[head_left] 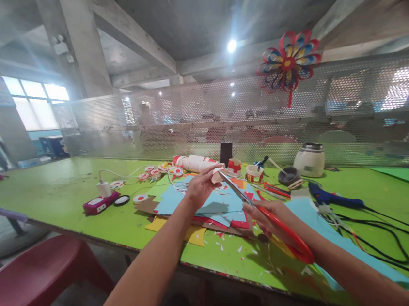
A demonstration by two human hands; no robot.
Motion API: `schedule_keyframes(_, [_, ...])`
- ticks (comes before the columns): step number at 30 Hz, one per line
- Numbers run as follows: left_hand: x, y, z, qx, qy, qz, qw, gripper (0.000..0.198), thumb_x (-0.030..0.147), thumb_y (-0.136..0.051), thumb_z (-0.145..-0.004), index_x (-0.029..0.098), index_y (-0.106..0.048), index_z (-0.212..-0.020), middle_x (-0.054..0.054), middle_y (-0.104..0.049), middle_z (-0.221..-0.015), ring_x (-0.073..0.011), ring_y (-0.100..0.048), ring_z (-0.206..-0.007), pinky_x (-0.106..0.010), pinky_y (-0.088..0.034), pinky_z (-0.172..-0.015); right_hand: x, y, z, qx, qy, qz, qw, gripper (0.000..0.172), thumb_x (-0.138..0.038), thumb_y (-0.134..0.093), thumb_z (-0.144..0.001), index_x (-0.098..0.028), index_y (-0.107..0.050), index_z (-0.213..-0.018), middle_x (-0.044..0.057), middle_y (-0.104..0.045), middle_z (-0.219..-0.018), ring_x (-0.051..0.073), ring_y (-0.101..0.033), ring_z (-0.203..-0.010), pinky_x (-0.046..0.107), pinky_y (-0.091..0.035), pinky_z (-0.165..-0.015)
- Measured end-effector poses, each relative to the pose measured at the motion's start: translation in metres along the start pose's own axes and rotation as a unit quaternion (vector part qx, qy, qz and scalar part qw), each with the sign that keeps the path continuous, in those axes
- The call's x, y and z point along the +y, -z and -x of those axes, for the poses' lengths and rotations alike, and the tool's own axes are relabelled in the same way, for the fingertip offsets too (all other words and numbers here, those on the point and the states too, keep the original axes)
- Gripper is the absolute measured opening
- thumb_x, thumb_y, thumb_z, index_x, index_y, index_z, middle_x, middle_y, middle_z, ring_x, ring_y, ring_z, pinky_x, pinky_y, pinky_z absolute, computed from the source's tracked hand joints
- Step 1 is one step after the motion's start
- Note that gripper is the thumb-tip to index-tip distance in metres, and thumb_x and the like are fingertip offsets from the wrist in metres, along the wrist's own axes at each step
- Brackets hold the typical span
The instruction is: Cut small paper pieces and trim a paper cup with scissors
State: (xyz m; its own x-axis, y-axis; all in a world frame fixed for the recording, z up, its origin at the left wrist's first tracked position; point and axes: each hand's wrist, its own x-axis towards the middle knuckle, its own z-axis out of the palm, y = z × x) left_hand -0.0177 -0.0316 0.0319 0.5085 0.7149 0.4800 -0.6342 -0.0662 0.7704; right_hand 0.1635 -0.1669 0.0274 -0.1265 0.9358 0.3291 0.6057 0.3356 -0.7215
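My right hand (264, 217) is wrapped around the red handles of a pair of scissors (284, 232). The blades point away and to the left, their tips at a small pale paper piece (217, 176). That piece is pinched in the fingers of my left hand (201, 188), above the stack of paper. Whether the blades are cutting into it I cannot tell. Below both hands lie light blue paper sheets (173, 202) with red and yellow ones and scattered scraps. Just beyond my left hand a white and red roll (198, 163) lies on its side.
On the green table (58, 188) stand a power strip (101, 203) with a charger, several round red-and-white pieces (150, 173), a phone (227, 153), small tubs (255, 173) and a white jar (310, 160). A blue glue gun (335, 197) trails black cables at right. A paper flower (288, 63) hangs on the mesh screen.
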Motion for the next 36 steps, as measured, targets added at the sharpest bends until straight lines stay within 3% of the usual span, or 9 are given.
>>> schedule_keyframes(9, [0.000,-0.001,0.001,-0.001,-0.004,-0.003,1.000,0.033,0.022,-0.056,-0.081,0.014,-0.064,-0.112,-0.012,-0.067,-0.097,-0.0184,-0.058,-0.085,-0.028,-0.043,-0.068,0.002,-0.001,0.000,0.002,-0.009,-0.006,1.000,0.048,-0.060,-0.045,-0.081,-0.021,-0.046,-0.054,-0.005,-0.042,-0.042,0.011,-0.043,-0.036,0.023,-0.032,-0.036])
schedule_keyframes(15, [-0.002,0.000,0.000,-0.002,-0.005,-0.009,1.000,0.033,0.023,-0.056,-0.081,0.015,-0.063,-0.112,-0.012,-0.066,-0.100,-0.0189,-0.059,-0.087,-0.028,-0.043,-0.067,0.004,0.000,0.000,0.000,-0.010,0.003,1.000,0.044,-0.057,-0.047,-0.082,-0.021,-0.048,-0.057,-0.006,-0.039,-0.042,0.010,-0.041,-0.035,0.023,-0.030,-0.036])
schedule_keyframes(23, [-0.005,0.003,-0.001,-0.005,-0.004,-0.024,1.000,0.035,0.026,-0.060,-0.079,0.015,-0.062,-0.112,-0.012,-0.064,-0.104,-0.0209,-0.059,-0.093,-0.029,-0.046,-0.071,0.001,-0.001,0.000,-0.001,-0.006,0.020,1.000,0.046,-0.059,-0.047,-0.081,-0.021,-0.043,-0.054,-0.007,-0.032,-0.045,0.009,-0.034,-0.040,0.022,-0.025,-0.039])
schedule_keyframes(30, [-0.006,0.005,-0.002,-0.003,-0.005,-0.039,0.999,0.031,0.025,-0.061,-0.078,0.018,-0.064,-0.108,-0.009,-0.065,-0.101,-0.0198,-0.060,-0.092,-0.030,-0.048,-0.073,-0.006,0.003,0.003,-0.014,-0.013,0.002,1.000,0.049,-0.060,-0.049,-0.080,-0.022,-0.037,-0.051,-0.005,-0.035,-0.046,0.010,-0.036,-0.042,0.023,-0.028,-0.041])
schedule_keyframes(36, [-0.006,0.004,-0.001,0.003,-0.005,-0.043,0.999,0.036,0.024,-0.063,-0.077,0.016,-0.063,-0.112,-0.012,-0.066,-0.104,-0.0223,-0.061,-0.095,-0.034,-0.047,-0.078,-0.007,0.005,0.005,-0.063,-0.021,-0.044,0.997,0.050,-0.057,-0.039,-0.088,-0.019,-0.053,-0.058,-0.006,-0.041,-0.038,0.009,-0.040,-0.033,0.023,-0.036,-0.039])
